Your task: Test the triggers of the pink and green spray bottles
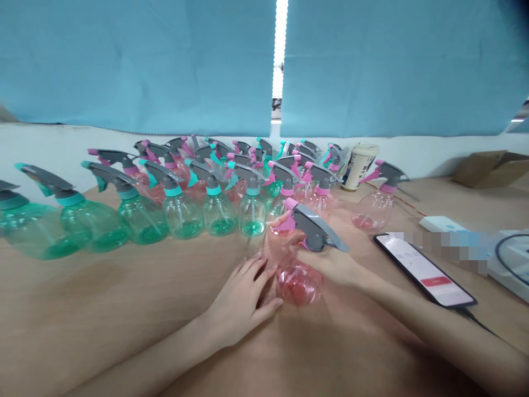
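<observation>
A pink spray bottle (298, 284) with a grey and pink trigger head stands, slightly tilted, on the wooden table in front of me. My right hand (316, 259) is closed around its neck just below the trigger head, with some fingers hidden behind it. Lying on the table to the left of the bottle, my left hand (246, 295) has its fingers spread, and the thumb and a fingertip are at the bottle's side. Beyond the hands runs a row of green spray bottles (184, 215), with more pink ones behind and to the right.
A single pink spray bottle (374, 209) stands right of the row, near a paper cup (359, 168). A phone (425, 270) with a cable lies at the right. Further back are a white box (442, 224) and a cardboard box (490, 170). A blue curtain (144, 66) hangs behind.
</observation>
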Motion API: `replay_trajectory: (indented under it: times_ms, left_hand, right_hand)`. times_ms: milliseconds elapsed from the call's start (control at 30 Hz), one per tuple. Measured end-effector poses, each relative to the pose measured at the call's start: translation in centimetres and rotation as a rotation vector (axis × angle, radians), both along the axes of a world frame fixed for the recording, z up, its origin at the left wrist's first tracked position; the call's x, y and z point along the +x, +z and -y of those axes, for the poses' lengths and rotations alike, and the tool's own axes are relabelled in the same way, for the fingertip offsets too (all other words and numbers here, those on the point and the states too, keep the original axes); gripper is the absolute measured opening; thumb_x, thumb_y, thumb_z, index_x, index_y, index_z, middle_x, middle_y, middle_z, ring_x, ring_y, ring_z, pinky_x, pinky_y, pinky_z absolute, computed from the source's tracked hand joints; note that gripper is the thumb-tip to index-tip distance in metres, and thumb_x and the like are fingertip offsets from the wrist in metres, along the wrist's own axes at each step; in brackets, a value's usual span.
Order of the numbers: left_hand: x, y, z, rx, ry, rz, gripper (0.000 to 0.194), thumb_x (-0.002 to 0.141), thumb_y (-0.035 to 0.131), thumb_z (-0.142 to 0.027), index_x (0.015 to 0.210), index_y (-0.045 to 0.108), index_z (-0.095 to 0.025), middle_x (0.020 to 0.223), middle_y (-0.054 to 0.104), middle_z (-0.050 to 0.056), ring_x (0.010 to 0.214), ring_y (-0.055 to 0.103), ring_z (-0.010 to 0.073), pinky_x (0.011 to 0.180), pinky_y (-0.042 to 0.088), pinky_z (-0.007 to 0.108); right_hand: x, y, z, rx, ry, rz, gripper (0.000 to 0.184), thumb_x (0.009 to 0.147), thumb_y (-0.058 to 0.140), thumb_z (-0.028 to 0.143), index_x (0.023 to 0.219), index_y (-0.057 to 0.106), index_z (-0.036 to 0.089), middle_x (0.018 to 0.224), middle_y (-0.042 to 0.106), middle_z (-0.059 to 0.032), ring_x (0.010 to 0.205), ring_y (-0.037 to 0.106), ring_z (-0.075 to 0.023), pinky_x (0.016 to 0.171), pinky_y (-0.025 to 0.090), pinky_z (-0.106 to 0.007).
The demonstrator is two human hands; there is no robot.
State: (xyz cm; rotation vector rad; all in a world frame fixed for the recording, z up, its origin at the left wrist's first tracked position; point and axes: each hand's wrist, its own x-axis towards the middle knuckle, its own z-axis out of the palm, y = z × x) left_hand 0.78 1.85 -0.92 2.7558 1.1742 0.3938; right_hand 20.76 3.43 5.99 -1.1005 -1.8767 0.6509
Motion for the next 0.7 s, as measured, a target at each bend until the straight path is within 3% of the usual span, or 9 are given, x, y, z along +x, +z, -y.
replay_trajectory:
  times_ms: [200,367,533,700]
  left_hand:
    - [0.04,-0.02,0.00,0.003,-0.002,-0.012,0.046,0.088,0.051,-0.045,0.124,0.048,-0.017,0.135,0.044,0.013,0.127,0.036,0.0289,0.103,0.030,0.047]
    - [0.03,-0.01,-0.06,0.008,-0.003,-0.021,0.047,0.089,0.049,-0.046,0.125,0.047,-0.017,0.136,0.043,0.013,0.127,0.036,0.0289,0.103,0.029,0.048]
    - [-0.02,0.00,-0.01,0.000,-0.002,-0.009,0.046,0.088,0.050,-0.046,0.125,0.048,-0.018,0.135,0.044,0.013,0.126,0.037,0.0291,0.103,0.030,0.048]
    - [-0.04,-0.13,0.03,0.001,-0.005,0.006,0.045,0.088,0.050,-0.046,0.124,0.048,-0.019,0.136,0.043,0.011,0.127,0.035,0.0289,0.102,0.031,0.048]
  right_hand:
    - [-0.35,0.11,0.01,-0.002,0.095,-0.193,0.017,0.064,0.047,0.015,0.078,0.051,0.025,0.075,0.059,0.0011,0.067,0.056,-0.0133,0.062,0.049,-0.024]
    - [-0.35,0.04,0.04,-0.007,0.095,-0.190,0.012,0.065,0.048,0.015,0.074,0.048,0.024,0.068,0.056,0.0025,0.059,0.053,-0.0118,0.054,0.047,-0.023]
    - [0.03,-0.02,-0.04,0.017,0.110,-0.160,0.015,0.065,0.048,0.013,0.075,0.051,0.024,0.074,0.060,0.0016,0.066,0.057,-0.0129,0.062,0.050,-0.024]
    - [0.28,-0.67,-0.04,-0.040,0.022,-0.060,0.015,0.066,0.047,0.015,0.074,0.056,0.024,0.055,0.053,0.0044,0.053,0.054,-0.0141,0.051,0.048,-0.027]
